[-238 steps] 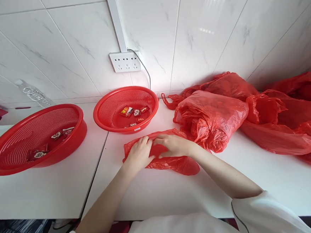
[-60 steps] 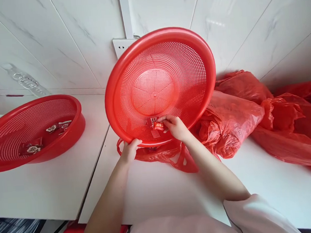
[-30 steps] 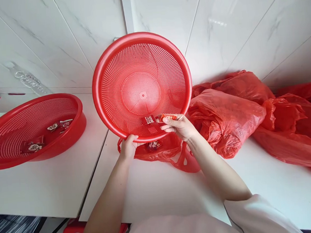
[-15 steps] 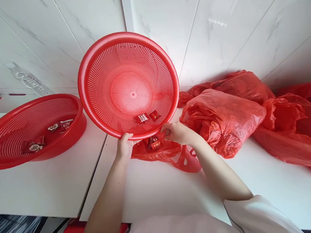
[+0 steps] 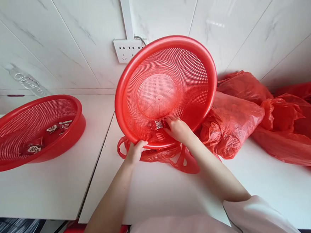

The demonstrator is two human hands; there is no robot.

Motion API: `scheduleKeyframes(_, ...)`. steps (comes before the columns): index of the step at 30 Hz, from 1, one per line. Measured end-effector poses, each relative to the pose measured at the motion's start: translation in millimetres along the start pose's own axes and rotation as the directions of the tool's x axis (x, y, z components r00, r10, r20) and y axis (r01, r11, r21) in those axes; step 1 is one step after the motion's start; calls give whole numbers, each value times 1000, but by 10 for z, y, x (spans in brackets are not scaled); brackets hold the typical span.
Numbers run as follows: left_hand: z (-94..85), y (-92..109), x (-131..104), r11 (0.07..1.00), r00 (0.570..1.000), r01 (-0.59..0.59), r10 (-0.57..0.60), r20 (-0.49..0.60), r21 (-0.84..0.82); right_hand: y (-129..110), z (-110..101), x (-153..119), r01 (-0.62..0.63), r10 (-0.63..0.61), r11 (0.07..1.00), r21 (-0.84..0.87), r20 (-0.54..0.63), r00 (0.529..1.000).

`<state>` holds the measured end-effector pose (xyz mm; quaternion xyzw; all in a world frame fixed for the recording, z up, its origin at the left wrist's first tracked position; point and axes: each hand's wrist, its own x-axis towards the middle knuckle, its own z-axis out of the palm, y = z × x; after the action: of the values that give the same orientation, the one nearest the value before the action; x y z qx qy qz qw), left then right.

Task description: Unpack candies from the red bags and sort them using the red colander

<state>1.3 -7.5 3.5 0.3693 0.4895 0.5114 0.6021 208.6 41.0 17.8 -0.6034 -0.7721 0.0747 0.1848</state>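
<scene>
A red plastic mesh basket is tipped up with its mouth facing me. My left hand grips its lower rim, thumb over the edge. My right hand reaches inside over the lower wall, fingers curled and their tips against or beside a small red-and-white wrapped packet. Whatever those fingers hold is hidden behind them. Under the basket lies a thin red plastic bag, its loop handles spread on the white table.
At left stands a second red mesh basket holding several wrapped packets. Bunched red plastic bags lie on the right. A clear plastic bottle is by the wall. A socket panel sits behind the basket.
The basket has shifted right and tilted, uncovering the wall socket. My right hand has moved from below the rim into the basket, and one of two packets there is now out of sight.
</scene>
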Motion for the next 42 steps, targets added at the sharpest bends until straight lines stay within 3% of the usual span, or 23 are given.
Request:
scheduleKeyframes(2, -4, 30, 1, 998, 997, 31, -27, 70, -53, 22, -44, 25, -3, 7, 987, 158, -26, 1000)
scheduleKeyframes(4, -9, 92, 3, 990, 993, 29, -12, 118, -140, -5, -145, 22, 43, 7, 912, 409, -121, 993)
scheduleKeyframes(6, -18, 153, 9, 981, 993, 11, 13, 121, -194, -94, -297, -30, 130, 21, 738, 662, -216, 976)
scheduleKeyframes(9, -42, 187, 32, 979, 996, 0, 19, 89, -205, -298, -572, -194, 224, 13, 522, 823, -270, 963)
scheduleKeyframes(12, -71, 150, 68, 981, 999, -1, 12, 52, -196, -471, -815, -388, 286, -39, 421, 861, -298, 954)
scheduleKeyframes(15, -86, 100, 97, 981, 999, 6, 1, 37, -192, -557, -961, -534, 358, -105, 380, 853, -345, 933)
scheduleKeyframes(24, -82, 70, 89, 986, 997, 20, -7, 81, -163, -586, -1136, -700, 429, -244, 264, 864, -371, 896)
scheduleKeyframes(26, -84, 67, 89, 985, 996, 30, -15, 87, -172, -547, -1111, -664, 426, -324, 141, 894, -365, 873)
scheduleKeyframes(28, -82, 71, 87, 983, 996, 41, -26, 90, -177, -503, -1042, -600, 432, -389, -71, 899, -423, 818)
scheduleKeyframes(31, -68, 89, 82, 986, 997, 39, -27, 73, -164, -461, -910, -500, 380, -364, -403, 832, -527, 768)
scheduleKeyframes(34, -55, 104, 81, 988, 999, 24, -17, 44, -155, -478, -861, -458, 189, -374, -622, 759, -501, 780)
scheduleKeyframes(38, -52, 110, 82, 988, 999, 13, -6, 41, -152, -584, -962, -470, -113, -448, -823, 556, -514, 732)
scheduleKeyframes(42, -50, 111, 84, 987, 999, 2, 5, 45, -159, -682, -1040, -456, -258, -471, -873, 414, -579, 666)
